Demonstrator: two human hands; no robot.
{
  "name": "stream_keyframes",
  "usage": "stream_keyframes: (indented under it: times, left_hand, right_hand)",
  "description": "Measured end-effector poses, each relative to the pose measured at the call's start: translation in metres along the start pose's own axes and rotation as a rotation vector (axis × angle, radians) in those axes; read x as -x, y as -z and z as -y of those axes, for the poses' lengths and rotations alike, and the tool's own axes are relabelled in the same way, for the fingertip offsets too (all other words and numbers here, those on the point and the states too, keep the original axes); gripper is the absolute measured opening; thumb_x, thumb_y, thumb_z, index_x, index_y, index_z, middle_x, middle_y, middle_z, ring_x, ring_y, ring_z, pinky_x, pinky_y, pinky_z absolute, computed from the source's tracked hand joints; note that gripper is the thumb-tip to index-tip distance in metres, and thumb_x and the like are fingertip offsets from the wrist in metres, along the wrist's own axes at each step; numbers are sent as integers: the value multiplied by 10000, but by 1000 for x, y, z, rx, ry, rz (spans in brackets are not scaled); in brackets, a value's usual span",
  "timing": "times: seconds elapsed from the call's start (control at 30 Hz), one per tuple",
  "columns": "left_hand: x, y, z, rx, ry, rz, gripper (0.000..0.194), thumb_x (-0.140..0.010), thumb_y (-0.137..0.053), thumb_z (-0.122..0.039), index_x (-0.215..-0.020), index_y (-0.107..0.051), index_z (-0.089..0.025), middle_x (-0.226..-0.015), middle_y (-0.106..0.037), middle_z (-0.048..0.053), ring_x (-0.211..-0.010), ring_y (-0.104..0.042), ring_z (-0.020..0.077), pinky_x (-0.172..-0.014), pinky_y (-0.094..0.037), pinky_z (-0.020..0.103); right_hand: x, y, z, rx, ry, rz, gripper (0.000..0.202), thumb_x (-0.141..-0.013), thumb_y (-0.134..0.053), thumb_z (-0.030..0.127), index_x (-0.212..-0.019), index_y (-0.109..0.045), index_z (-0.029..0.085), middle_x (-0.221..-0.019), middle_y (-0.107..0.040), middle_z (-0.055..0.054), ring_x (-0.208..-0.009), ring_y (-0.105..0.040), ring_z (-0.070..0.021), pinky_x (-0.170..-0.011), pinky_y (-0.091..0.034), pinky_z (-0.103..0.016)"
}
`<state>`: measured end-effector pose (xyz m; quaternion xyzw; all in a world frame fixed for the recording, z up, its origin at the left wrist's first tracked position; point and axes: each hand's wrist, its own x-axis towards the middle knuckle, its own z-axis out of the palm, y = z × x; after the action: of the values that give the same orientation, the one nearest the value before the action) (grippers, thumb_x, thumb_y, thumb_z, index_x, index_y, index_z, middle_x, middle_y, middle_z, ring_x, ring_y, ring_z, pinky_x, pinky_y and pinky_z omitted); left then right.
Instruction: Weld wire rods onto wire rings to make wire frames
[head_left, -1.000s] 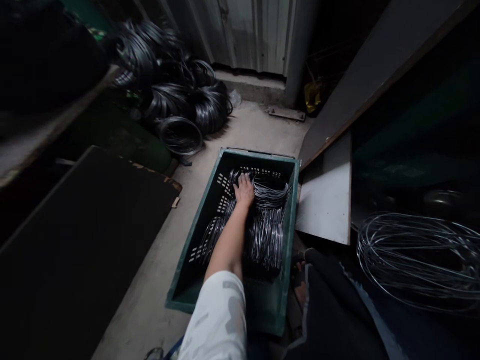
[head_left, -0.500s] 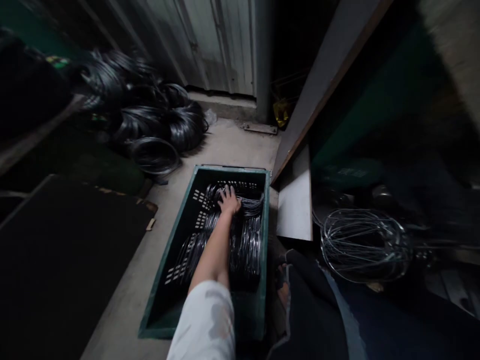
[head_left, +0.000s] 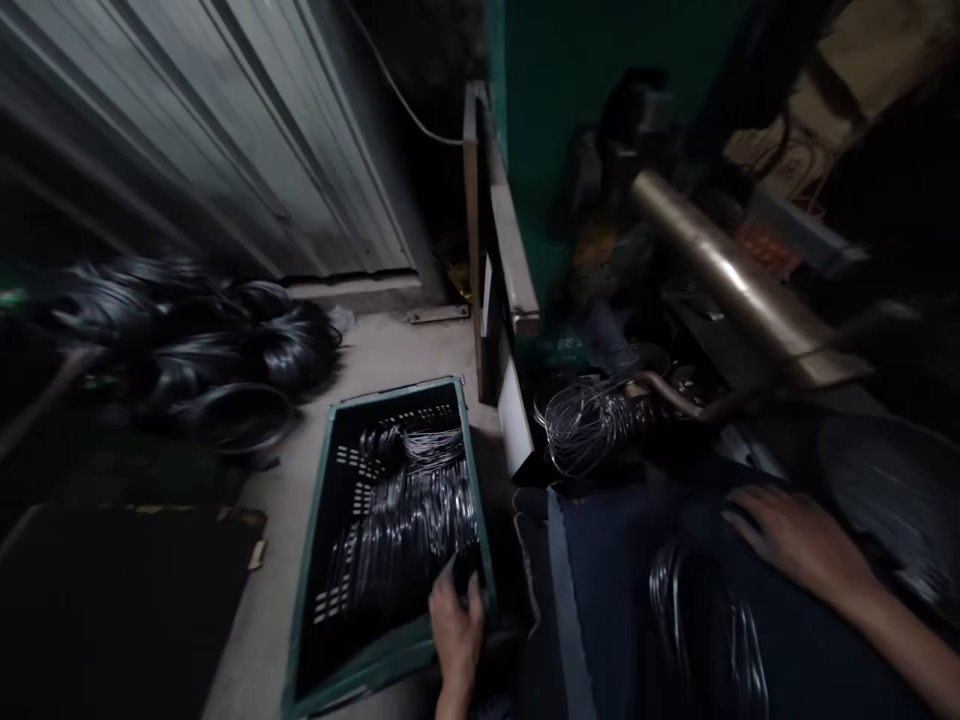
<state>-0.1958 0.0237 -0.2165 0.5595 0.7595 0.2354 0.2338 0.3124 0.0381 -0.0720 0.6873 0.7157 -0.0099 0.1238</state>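
Observation:
My left hand is over the near right corner of a green plastic crate, thumb and fingers apart, holding nothing. Inside the crate stand rows of shiny wire coils, with another bundle lying flatter at the far end. On the dark blue cloth over my lap rests my right hand, fingers stretched out and empty. A looped bundle of wire lies on that cloth, between my two hands; part of it is lost in shadow.
Black wire coils are heaped on the floor at left, by a corrugated metal wall. Boards stand right of the crate. Beyond my lap are a tangled wire coil and a brass-coloured cylinder. A dark flat panel lies lower left.
My left hand has drawn back from the coils at the crate's far end to its near right corner. The view has swung right, bringing my right hand and the lap wire into sight.

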Motion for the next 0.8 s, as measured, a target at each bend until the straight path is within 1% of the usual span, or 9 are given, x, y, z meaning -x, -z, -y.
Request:
stream_keyframes:
  times: [0.07, 0.13, 0.3, 0.4, 0.47, 0.57, 0.63, 0.7, 0.8]
  left_hand:
    - [-1, 3, -28, 43, -59, -64, 469, -783, -512, -326, -1249, -557, -355, -1119, -658, 93, -1089, -605, 309, -932, -485, 497]
    - [-13, 5, -64, 80, -130, -106, 415, -792, -515, -337, -1200, -591, -348, -1072, -675, 84, -1041, -630, 294, -899, -511, 470]
    - [-71, 5, -171, 134, -367, -55, 376, -815, -536, -339, -1180, -610, -286, -1081, -666, 100, -1053, -618, 272, -909, -507, 431]
    - [-108, 0, -219, 157, -434, -52, 447, -806, -583, -320, -1240, -562, -216, -1177, -630, 120, -1123, -578, 253, -973, -459, 393]
    - [-125, -7, -235, 165, -428, -10, 479, -787, -624, -301, -1243, -549, -178, -1190, -629, 118, -1125, -575, 239, -971, -452, 367]
    - [-135, -16, -241, 135, -399, 56, 338, -810, -600, -253, -1131, -607, -146, -1067, -682, 107, -995, -634, 214, -892, -485, 337]
    - [-131, -20, -241, 97, -391, 60, 269, -822, -580, -235, -1067, -630, -136, -1006, -696, 112, -932, -649, 215, -854, -494, 340]
    - [-122, -22, -241, 65, -392, 56, 273, -816, -591, -243, -1062, -632, -133, -1009, -690, 122, -944, -642, 227, -864, -487, 352]
    - [-106, -23, -243, 26, -407, 49, 374, -785, -630, -280, -1133, -607, -145, -1089, -657, 134, -1035, -605, 250, -925, -458, 370]
  right_hand:
    - [-1, 3, 7, -27, 2, -39, 444, -879, -390, 544, -1130, -647, 284, -1148, -656, -62, -1077, -579, -325, -934, -400, -464]
    - [-3, 3, 12, -61, 6, -81, 419, -894, -384, 516, -1108, -653, 277, -1132, -659, -61, -1066, -580, -313, -938, -391, -450]
    - [-13, -8, 20, -135, -28, -160, 390, -895, -417, 476, -1103, -667, 259, -1145, -653, -82, -1078, -570, -307, -947, -372, -439]
    - [-20, -19, 23, -211, -36, -201, 409, -906, -407, 469, -1135, -650, 232, -1165, -641, -103, -1107, -549, -318, -972, -341, -463]
    - [-22, -27, 26, -283, -30, -209, 406, -913, -402, 463, -1141, -635, 221, -1157, -640, -111, -1100, -546, -322, -979, -323, -485]
    - [-24, -35, 28, -370, -27, -192, 397, -911, -417, 459, -1149, -618, 213, -1150, -637, -122, -1090, -544, -334, -980, -307, -514]
    - [-30, -37, 28, -415, -16, -166, 382, -900, -444, 461, -1129, -623, 213, -1129, -644, -123, -1073, -553, -338, -973, -311, -519]
    - [-43, -35, 29, -464, 7, -130, 377, -878, -489, 485, -1104, -631, 219, -1094, -655, -117, -1044, -572, -327, -952, -345, -490]
    - [-85, -24, 37, -538, 35, -85, 438, -837, -556, 546, -1136, -617, 230, -1105, -649, -109, -1036, -583, -293, -906, -409, -404]
